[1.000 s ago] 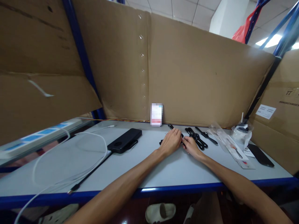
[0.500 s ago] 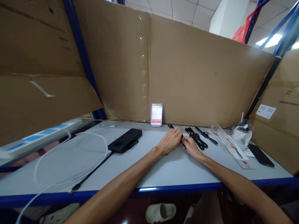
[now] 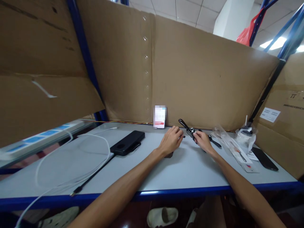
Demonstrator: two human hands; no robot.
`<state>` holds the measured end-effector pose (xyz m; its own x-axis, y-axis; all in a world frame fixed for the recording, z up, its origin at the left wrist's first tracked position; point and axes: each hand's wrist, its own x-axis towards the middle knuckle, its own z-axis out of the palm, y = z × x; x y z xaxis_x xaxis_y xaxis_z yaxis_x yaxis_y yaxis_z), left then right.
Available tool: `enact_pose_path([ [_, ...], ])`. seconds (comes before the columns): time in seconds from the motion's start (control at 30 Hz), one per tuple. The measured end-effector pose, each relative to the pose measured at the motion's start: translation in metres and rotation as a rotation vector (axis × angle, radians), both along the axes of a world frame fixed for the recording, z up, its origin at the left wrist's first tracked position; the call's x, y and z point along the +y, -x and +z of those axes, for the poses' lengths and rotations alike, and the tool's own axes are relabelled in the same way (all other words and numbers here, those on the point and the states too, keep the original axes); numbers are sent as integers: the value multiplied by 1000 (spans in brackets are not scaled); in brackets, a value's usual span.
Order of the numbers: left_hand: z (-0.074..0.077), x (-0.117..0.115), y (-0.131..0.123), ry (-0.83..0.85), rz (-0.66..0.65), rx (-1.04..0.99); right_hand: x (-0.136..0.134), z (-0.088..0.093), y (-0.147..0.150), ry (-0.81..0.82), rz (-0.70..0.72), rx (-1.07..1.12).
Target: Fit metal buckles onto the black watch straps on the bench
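Observation:
My right hand (image 3: pixel 203 141) is closed on a long black-handled tool (image 3: pixel 184 124), tilted with its rounded end up and to the left; shiny or pale parts show by my fingers. To its left, my left hand (image 3: pixel 171 139) is curled, and a small black tip sticks out past its fingers; the rest of what it grips is hidden. Under that hand, a dark flat piece (image 3: pixel 169 155) shows on the table. Another black-handled tool (image 3: pixel 215 142) lies just right of my right hand, partly covered by it.
Clear plastic packages (image 3: pixel 235 152), a black phone (image 3: pixel 264 158) and a bagged cup (image 3: pixel 245 134) lie at the right. A lit phone (image 3: pixel 160 117) leans against the cardboard wall (image 3: pixel 201 72). At the left are a black power bank (image 3: pixel 128 143), a white cable (image 3: pixel 108 142) and a power strip (image 3: pixel 40 139).
My hands have moved apart. The right one has shifted right and up to the black tools and lifted one; the left has moved slightly left, uncovering more of the dark piece.

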<state>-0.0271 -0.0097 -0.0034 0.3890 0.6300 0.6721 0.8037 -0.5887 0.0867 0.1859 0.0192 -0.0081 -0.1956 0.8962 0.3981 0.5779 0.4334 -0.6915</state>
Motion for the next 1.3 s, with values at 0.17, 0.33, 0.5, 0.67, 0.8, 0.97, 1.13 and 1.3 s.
enact_pose_path([
  [0.17, -1, 15, 16, 25, 139, -52, 11, 15, -30, -65, -368, -375],
  [0.33, 0, 26, 34, 66, 280, -128, 23, 9, -50, 55, -489, -499],
  [0.5, -4, 33, 45, 170, 384, -132, 31, 0, -59, 92, -483, -541],
  [0.67, -8, 36, 47, 301, 421, -61, 35, -5, -59, 132, -487, -537],
  [0.8, -9, 35, 45, 388, 432, -30, 35, -4, -60, 198, -491, -596],
  [0.97, -10, 34, 44, 458, 431, 39, 30, -3, -60, 228, -498, -718],
  [1.13, -14, 33, 43, 531, 431, 91, 15, 8, -52, 143, -532, -812],
  [1.3, -19, 33, 39, 497, 410, 62, -1, 21, -35, 37, -465, -807],
])
